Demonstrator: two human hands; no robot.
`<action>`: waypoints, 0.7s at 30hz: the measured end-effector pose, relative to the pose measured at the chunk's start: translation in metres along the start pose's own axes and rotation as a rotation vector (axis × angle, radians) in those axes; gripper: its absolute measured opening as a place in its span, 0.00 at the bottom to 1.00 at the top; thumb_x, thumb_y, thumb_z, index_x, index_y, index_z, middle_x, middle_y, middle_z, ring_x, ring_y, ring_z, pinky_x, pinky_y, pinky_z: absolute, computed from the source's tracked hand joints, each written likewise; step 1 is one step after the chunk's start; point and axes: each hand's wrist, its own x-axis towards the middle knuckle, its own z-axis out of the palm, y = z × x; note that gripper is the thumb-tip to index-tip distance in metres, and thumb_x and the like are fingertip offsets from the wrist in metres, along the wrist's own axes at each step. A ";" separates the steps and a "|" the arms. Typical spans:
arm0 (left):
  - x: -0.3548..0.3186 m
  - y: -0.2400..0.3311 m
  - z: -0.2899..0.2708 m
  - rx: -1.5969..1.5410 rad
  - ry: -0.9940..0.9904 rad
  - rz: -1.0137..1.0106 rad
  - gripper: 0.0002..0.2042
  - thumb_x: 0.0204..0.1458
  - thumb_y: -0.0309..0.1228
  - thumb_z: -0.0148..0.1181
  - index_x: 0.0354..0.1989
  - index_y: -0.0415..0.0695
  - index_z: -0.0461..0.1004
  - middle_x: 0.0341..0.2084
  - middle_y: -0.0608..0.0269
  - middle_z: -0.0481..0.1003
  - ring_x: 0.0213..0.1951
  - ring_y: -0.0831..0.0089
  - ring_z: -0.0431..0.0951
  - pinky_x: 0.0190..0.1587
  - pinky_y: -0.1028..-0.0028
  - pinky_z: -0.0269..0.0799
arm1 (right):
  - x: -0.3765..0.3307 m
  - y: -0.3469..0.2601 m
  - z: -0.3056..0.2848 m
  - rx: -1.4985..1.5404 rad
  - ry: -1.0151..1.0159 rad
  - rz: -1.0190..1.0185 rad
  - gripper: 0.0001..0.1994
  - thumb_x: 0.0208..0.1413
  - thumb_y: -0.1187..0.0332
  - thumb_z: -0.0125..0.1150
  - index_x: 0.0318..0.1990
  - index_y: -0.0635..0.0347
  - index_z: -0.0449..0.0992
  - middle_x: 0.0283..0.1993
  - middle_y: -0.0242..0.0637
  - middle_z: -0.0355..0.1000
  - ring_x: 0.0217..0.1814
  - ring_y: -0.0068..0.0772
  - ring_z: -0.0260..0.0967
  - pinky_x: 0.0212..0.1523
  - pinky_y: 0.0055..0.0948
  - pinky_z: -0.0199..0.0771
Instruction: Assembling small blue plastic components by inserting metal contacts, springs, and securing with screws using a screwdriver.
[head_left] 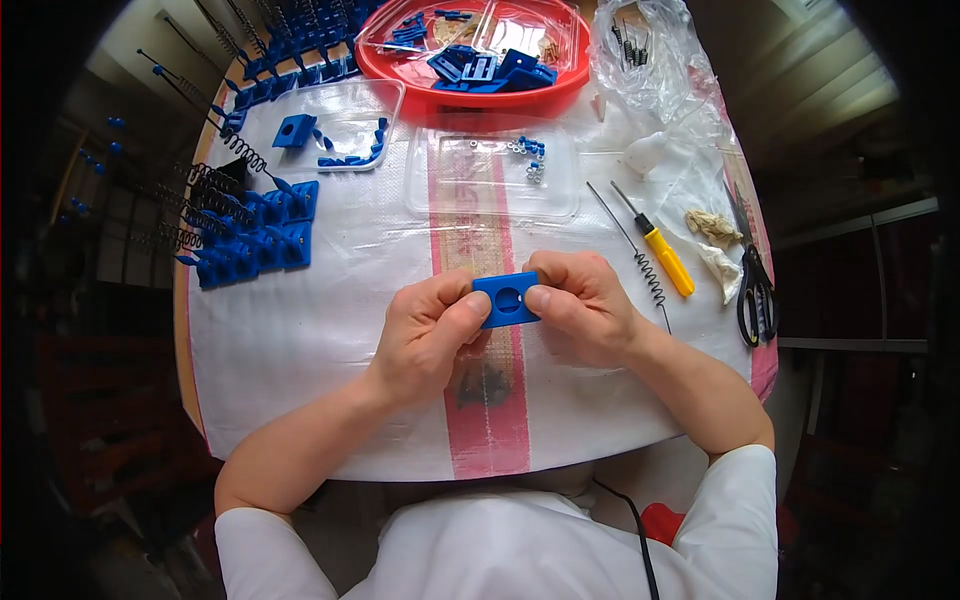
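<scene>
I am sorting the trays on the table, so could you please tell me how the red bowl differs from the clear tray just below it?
The red bowl is round and opaque; the clear tray is rectangular and see-through, so the striped cloth shows through it. The red bowl holds a pile of larger blue parts; the clear tray holds only a few small blue and metal bits. The bowl sits farther from the person. Both lie on the covered table and hold parts.

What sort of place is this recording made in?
Probably a small assembly workbench, perhaps at home. Both hands hold a blue plastic block over a covered table; a red bowl of blue parts, a yellow screwdriver and scissors lie around.
</scene>
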 end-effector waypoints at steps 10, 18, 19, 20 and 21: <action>0.003 0.001 -0.004 -0.167 -0.110 -0.060 0.12 0.59 0.35 0.53 0.25 0.42 0.67 0.18 0.67 0.66 0.22 0.78 0.66 0.23 0.78 0.60 | -0.004 0.011 0.004 0.287 -0.025 0.077 0.08 0.61 0.69 0.52 0.34 0.64 0.74 0.24 0.22 0.65 0.25 0.10 0.55 0.24 0.18 0.58; 0.002 -0.001 0.000 -0.171 -0.086 -0.019 0.12 0.60 0.33 0.51 0.25 0.42 0.66 0.18 0.69 0.63 0.21 0.81 0.63 0.23 0.79 0.59 | -0.005 0.006 0.007 0.321 -0.006 0.144 0.09 0.62 0.68 0.51 0.33 0.63 0.73 0.23 0.20 0.63 0.22 0.09 0.53 0.21 0.17 0.55; 0.002 0.000 0.001 -0.159 -0.080 -0.015 0.12 0.60 0.34 0.52 0.26 0.42 0.66 0.18 0.68 0.64 0.20 0.80 0.63 0.23 0.79 0.60 | -0.005 0.005 0.008 0.327 -0.002 0.146 0.09 0.62 0.68 0.51 0.33 0.62 0.73 0.23 0.20 0.63 0.22 0.09 0.54 0.21 0.17 0.55; 0.002 0.000 0.002 -0.156 -0.074 -0.014 0.12 0.60 0.34 0.52 0.26 0.43 0.66 0.18 0.69 0.64 0.20 0.80 0.63 0.23 0.79 0.59 | -0.005 0.005 0.009 0.333 0.001 0.148 0.09 0.62 0.68 0.51 0.33 0.62 0.73 0.23 0.20 0.63 0.21 0.09 0.54 0.20 0.17 0.55; 0.001 0.000 0.003 -0.153 -0.068 -0.013 0.12 0.60 0.34 0.52 0.26 0.43 0.66 0.18 0.69 0.64 0.20 0.80 0.63 0.23 0.79 0.59 | -0.004 0.006 0.009 0.297 0.003 0.117 0.09 0.62 0.68 0.51 0.33 0.62 0.73 0.22 0.20 0.63 0.21 0.09 0.54 0.20 0.17 0.55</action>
